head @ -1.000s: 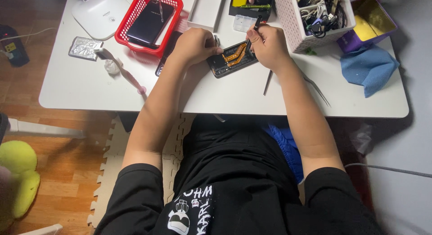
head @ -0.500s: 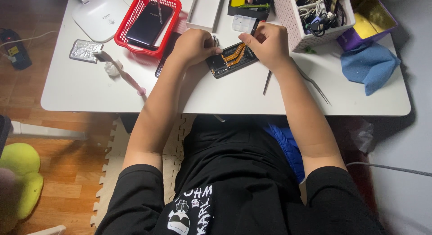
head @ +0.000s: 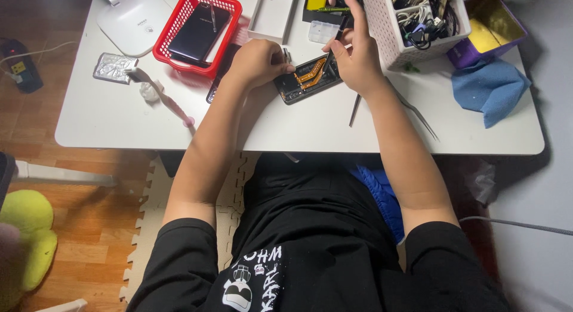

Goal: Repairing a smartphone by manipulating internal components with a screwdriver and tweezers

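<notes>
We have the opened phone lying flat on the white bench, back cover off, its orange flex ribbons and dark board exposed. Our left hand is curled over the phone's left end, fingers pressing down to pin it. Our right hand pinches a thin dark tool like a pen, its tip set down among the ribbons near the phone's upper right edge.

The main danger, as we judge it, lies at that tip. If we push too hard or let it skid, it may nick a ribbon or scratch the board beneath. The phone rests at an angle on a smooth top, held at one end only, so a sideways push from the tool could swing the free end away.

Our right wrist hangs just beside the white basket of cables; a jerk upward could knock it. A slim rod and a pair of tweezers lie loose right by our right forearm, and a careless sweep of that arm could roll them off the near edge. We cannot tell whether any small screws lie loose around the phone; if so, they would scatter easily. The red basket with another phone inside stands well clear.
</notes>
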